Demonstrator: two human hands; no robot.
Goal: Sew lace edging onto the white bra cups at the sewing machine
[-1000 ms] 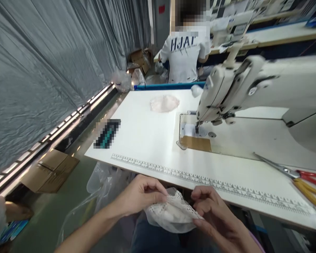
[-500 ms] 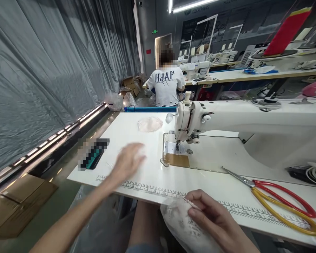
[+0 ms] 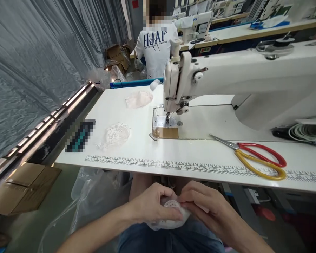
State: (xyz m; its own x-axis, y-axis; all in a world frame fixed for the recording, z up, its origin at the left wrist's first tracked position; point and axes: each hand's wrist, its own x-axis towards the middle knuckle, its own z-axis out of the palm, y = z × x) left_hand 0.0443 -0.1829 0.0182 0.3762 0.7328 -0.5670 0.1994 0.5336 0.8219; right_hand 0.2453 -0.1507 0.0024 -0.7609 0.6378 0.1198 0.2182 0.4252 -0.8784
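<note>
Over my lap, below the table's front edge, my left hand [image 3: 151, 205] and my right hand [image 3: 202, 205] both pinch a small white lace piece [image 3: 171, 214]. Their fingers are closed on its top edge. Another white lace piece [image 3: 115, 135] lies flat on the white table [image 3: 137, 154], left of the sewing machine [image 3: 226, 77]. A pinkish lace piece [image 3: 138, 99] rests farther back on the table.
Red and yellow handled scissors [image 3: 252, 156] lie right of the needle plate [image 3: 163, 126]. A clear plastic bag [image 3: 94, 196] hangs under the table's left front. A cardboard box [image 3: 23, 188] sits on the floor. A person in a white T-shirt [image 3: 155, 42] works ahead.
My left hand laid a lace piece on the table, then came back to my lap and joined my right hand on another piece. The view has tilted down.
</note>
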